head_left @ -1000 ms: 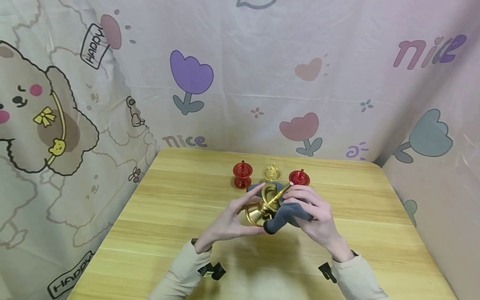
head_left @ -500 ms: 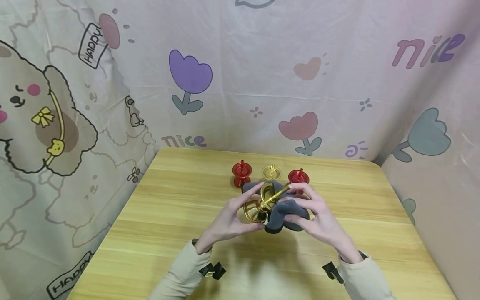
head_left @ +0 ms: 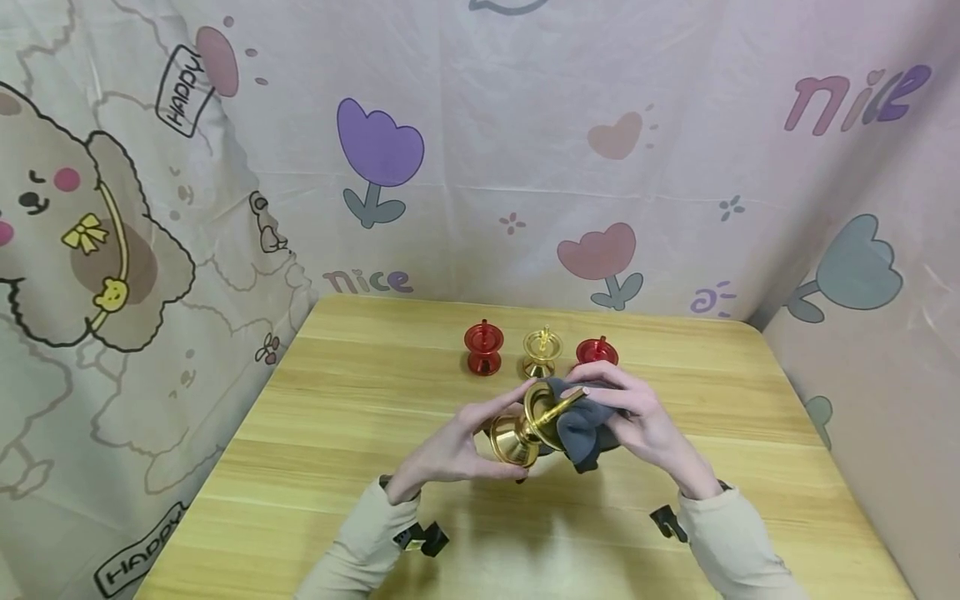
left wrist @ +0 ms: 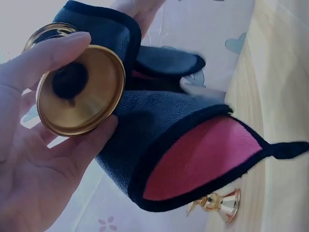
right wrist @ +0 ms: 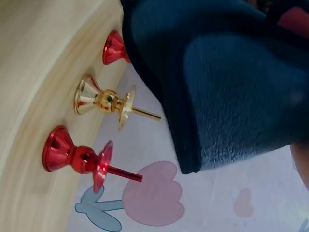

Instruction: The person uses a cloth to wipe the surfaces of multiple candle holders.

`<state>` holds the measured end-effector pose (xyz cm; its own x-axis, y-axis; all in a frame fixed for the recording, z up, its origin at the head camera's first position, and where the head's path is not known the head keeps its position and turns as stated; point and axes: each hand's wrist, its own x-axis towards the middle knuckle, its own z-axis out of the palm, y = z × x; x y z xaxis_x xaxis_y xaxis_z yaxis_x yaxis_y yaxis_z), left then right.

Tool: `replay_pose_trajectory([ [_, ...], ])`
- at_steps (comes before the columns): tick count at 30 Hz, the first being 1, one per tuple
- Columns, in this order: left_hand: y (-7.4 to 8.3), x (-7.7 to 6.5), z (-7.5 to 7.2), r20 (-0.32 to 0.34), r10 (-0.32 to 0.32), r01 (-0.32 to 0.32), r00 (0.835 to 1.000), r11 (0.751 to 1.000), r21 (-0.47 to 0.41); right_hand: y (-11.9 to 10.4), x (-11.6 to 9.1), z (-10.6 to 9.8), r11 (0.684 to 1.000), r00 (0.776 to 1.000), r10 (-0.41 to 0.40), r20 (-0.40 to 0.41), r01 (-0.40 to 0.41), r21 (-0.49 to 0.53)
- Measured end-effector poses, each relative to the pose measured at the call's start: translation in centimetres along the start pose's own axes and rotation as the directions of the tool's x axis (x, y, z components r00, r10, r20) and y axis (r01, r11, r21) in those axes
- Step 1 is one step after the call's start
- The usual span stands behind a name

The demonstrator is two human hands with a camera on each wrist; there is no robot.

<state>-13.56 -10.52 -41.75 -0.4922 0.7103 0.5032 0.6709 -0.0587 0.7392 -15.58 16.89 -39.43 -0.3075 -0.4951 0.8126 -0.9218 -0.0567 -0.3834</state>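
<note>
Tilted above the table, a gold candlestick [head_left: 514,442] with a dish and a thin spike points up to the right. My left hand [head_left: 459,448] grips it from the left, thumb and fingers around its base; the left wrist view looks into the hollow of that base [left wrist: 91,104]. My right hand [head_left: 637,410] holds a bunched grey cloth [head_left: 583,433] against the dish, with fingertips right by the spike. In the left wrist view the cloth [left wrist: 159,121] shows a pink inner side, black edging and a small loop. It hides part of the dish.
Behind the hands, a red candlestick [head_left: 483,340], a smaller-looking gold one [head_left: 540,367] and another red one [head_left: 597,350] stand upright in a row on the wooden table [head_left: 360,375]. A printed curtain [head_left: 480,125] hangs close behind the table.
The cloth has been regathered by my right hand and now bunches on the right of the dish. The held candlestick has dropped slightly, uncovering more of the standing gold one.
</note>
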Motion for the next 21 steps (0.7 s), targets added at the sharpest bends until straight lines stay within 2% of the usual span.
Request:
replay_pose_trajectory([
  [6,0.3,0.0,-0.3,0.062,-0.024,0.023,0.998,1.000,0.021,0.8,0.8,-0.1,0.999,0.997,-0.022,0.069,0.019,0.048],
  [9,0.3,-0.1,-0.3,0.070,-0.053,0.054,0.996,0.998,-0.018,1.0,1.3,-0.2,0.995,0.995,-0.033,0.098,0.023,0.095],
  [12,0.2,-0.3,-0.2,0.042,-0.064,0.066,0.997,0.996,-0.063,1.1,1.4,-0.3,0.993,0.993,-0.002,0.120,-0.013,0.121],
  [15,0.0,-0.5,-0.1,-0.002,-0.068,0.068,0.998,0.995,-0.075,0.9,1.1,-0.5,0.990,0.989,0.073,0.131,-0.088,0.109],
  [18,-0.1,-0.5,0.0,-0.042,-0.079,0.078,0.996,0.997,-0.024,0.3,0.6,-0.4,0.986,0.982,0.154,0.104,-0.160,0.050],
  [21,-0.2,-0.5,0.0,-0.081,-0.081,0.087,0.993,0.994,0.072,-0.6,0.2,0.1,0.978,0.978,0.203,0.041,-0.201,-0.049],
])
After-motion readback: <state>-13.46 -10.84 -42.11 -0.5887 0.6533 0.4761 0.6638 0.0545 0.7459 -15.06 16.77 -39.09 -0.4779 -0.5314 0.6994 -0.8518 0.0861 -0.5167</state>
